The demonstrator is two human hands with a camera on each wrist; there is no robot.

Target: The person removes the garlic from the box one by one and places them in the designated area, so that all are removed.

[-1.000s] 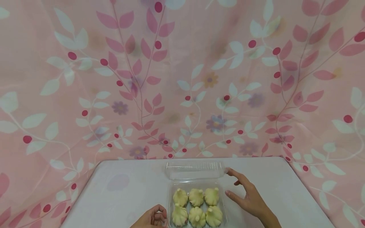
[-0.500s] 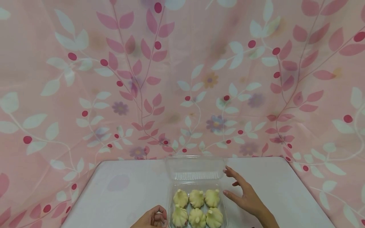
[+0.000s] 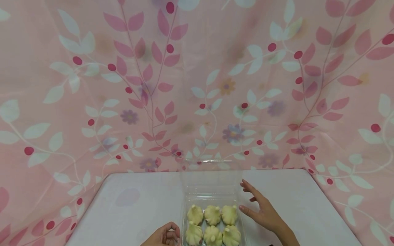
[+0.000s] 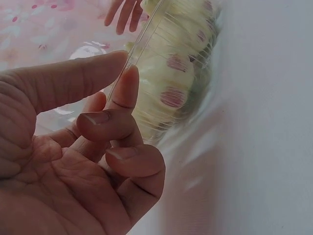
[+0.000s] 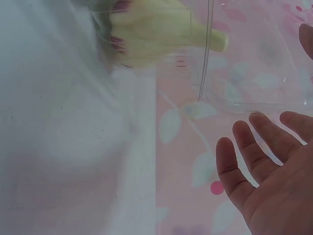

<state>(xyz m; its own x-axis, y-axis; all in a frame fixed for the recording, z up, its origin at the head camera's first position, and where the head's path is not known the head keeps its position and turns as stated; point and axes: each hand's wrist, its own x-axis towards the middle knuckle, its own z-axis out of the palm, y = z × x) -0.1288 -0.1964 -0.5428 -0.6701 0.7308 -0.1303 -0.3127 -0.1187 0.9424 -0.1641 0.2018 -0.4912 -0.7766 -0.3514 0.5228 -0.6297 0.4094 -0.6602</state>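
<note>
Clear plastic forms the box [image 3: 213, 218] that sits at the near edge of the white bench [image 3: 138, 205], its hinged lid [image 3: 210, 177] standing upright at the far side. Six pale yellow sweets [image 3: 212, 225], each pleated with a small tip, fill the box in two rows of three. The left hand [image 3: 163, 235] rests at the box's left wall, fingers curled with the thumb and fingertips [image 4: 129, 85] against the ribbed plastic side. The right hand [image 3: 261, 212] is spread, fingers straight and apart, just beside the box's right edge and near the lid, holding nothing; whether it touches the plastic cannot be told. A pink cloth [image 3: 197, 85] printed with leaves and berries hangs behind the bench.
</note>
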